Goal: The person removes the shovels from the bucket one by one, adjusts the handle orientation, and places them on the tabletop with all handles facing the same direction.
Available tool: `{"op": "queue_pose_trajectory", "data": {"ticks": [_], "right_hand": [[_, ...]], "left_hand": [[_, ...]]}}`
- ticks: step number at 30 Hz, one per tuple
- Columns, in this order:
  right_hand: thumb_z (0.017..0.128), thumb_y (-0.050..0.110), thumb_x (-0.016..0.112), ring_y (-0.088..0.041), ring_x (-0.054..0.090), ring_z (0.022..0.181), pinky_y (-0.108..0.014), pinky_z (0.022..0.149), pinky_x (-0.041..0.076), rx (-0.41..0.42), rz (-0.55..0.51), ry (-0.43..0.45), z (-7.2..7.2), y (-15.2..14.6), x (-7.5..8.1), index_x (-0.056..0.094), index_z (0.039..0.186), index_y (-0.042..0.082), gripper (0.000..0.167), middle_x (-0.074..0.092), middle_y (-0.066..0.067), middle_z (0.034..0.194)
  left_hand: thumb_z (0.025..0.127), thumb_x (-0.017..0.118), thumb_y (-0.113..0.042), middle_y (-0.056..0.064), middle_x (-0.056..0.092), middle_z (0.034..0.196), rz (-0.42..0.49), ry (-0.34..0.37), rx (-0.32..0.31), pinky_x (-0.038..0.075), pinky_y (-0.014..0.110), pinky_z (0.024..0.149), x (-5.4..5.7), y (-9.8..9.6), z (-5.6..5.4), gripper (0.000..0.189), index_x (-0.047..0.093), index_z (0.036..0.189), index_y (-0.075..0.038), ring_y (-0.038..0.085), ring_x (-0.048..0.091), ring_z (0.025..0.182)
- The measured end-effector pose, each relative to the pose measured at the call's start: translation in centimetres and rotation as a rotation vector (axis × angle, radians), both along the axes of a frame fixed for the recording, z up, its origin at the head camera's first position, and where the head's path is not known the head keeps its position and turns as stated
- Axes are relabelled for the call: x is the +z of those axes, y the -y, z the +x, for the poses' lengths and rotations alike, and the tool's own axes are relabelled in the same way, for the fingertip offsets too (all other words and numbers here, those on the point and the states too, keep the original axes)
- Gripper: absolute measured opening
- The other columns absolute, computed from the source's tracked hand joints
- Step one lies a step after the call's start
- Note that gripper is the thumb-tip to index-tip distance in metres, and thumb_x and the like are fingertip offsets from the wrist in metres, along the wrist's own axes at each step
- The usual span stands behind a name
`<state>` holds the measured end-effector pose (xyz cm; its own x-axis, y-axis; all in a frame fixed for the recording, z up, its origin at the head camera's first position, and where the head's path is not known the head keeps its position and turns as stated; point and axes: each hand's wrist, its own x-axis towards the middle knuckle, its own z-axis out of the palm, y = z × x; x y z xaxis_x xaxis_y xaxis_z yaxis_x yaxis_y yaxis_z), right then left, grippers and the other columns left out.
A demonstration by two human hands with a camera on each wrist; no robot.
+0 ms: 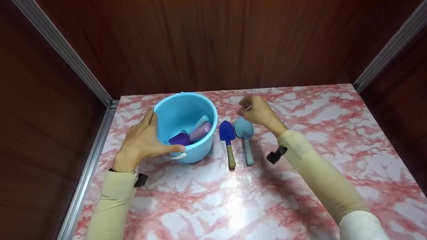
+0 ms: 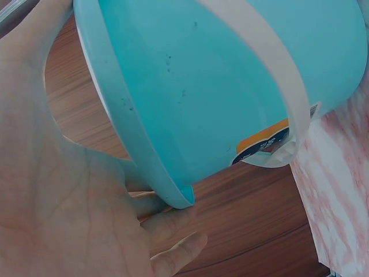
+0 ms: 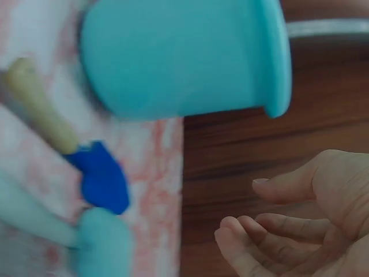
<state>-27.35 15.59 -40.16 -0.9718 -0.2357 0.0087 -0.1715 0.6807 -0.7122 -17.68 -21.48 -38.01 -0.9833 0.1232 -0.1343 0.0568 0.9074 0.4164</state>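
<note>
A light blue bucket stands tilted toward the viewer at the left of the marbled tabletop. My left hand holds its rim, thumb at the front and fingers along the left side; the left wrist view shows the fingers at the rim. Inside the bucket lie a purple scoop, a pink handle and a light blue handle. My right hand hovers, loosely curled with nothing held, over the head of a light blue shovel. Left of that shovel lies a blue trowel with a wooden handle.
Dark wood-grain panels rise behind and on both sides of the red-and-white table. Metal strips run along the panel corners. A white bail handle hangs on the bucket's outside, near a printed label.
</note>
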Motion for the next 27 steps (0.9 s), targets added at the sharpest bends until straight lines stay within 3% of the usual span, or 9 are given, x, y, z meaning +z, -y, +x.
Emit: {"op": "queue_pose_trajectory", "data": {"ticks": [6,10,17,22,27], "right_hand": [[0.098,0.01,0.073,-0.035,0.076,0.105,-0.048,0.086,0.067,0.073,0.052,-0.106,-1.0,3.0,4.1,0.071,0.125,-0.003,0.03,0.075,-0.02,0.115],[0.1,0.011,0.069,-0.032,0.075,0.105,-0.045,0.087,0.067,0.124,0.084,-0.142,-1.4,5.0,5.6,0.069,0.131,-0.001,0.032,0.073,-0.02,0.12],[0.103,0.015,0.069,-0.027,0.074,0.109,-0.039,0.091,0.066,0.212,0.1,-0.174,-1.6,7.9,6.2,0.069,0.135,0.004,0.034,0.073,-0.014,0.126],[0.102,0.012,0.071,-0.029,0.074,0.109,-0.041,0.092,0.066,0.343,0.166,-0.271,-1.7,9.8,6.1,0.072,0.132,0.002,0.032,0.073,-0.018,0.123],[0.103,0.015,0.073,-0.033,0.074,0.12,-0.044,0.097,0.064,0.413,0.268,-0.254,-1.0,11.6,6.1,0.069,0.141,0.004,0.04,0.072,-0.016,0.134]], "left_hand": [[0.056,0.072,-0.1,0.015,0.018,0.176,-0.009,0.005,-0.009,0.036,0.078,0.116,0.1,-0.1,-0.1,0.162,0.0,0.173,-0.015,0.052,0.031,0.155],[0.056,0.072,-0.099,0.015,0.018,0.176,0.001,0.006,-0.004,0.036,0.078,0.116,0.1,-0.1,-0.2,0.161,0.0,0.173,-0.016,0.052,0.031,0.155],[0.055,0.073,-0.099,0.015,0.026,0.172,0.032,0.008,0.004,0.042,0.076,0.113,0.0,0.0,0.0,0.16,0.002,0.173,-0.017,0.05,0.036,0.152],[0.057,0.074,-0.098,0.015,0.029,0.17,0.04,0.0,-0.004,0.044,0.074,0.113,0.0,0.0,0.0,0.158,0.004,0.173,-0.017,0.049,0.038,0.15],[0.058,0.074,-0.097,0.015,0.029,0.17,0.04,0.002,-0.016,0.044,0.073,0.113,0.2,0.0,-0.1,0.156,0.004,0.173,-0.017,0.049,0.039,0.15]]}}
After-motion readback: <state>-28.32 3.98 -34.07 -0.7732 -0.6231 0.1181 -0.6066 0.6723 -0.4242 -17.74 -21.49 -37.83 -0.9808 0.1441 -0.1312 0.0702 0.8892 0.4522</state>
